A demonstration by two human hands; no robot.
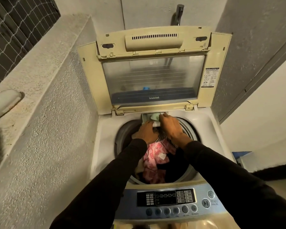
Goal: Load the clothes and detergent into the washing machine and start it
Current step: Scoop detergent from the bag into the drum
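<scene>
Up top — hands [157, 126] at boxy drawer [146, 119]

A small laundry corner at home

A top-loading washing machine [155, 129] stands in the middle, lid [153, 71] up, between rough grey walls [45, 129]. A tap [177, 14] sticks out at 12 o'clock, and a netted window [15, 27] shows at 10 o'clock.

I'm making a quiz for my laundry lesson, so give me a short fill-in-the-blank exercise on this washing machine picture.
1. The lid of the washer is ____.
2. The patterned cloth on top in the drum is ____ and white.
3. Both hands, left hand and right hand, reach to the small drawer at the ____ edge of the drum opening.

Missing words: open; pink; far
</scene>
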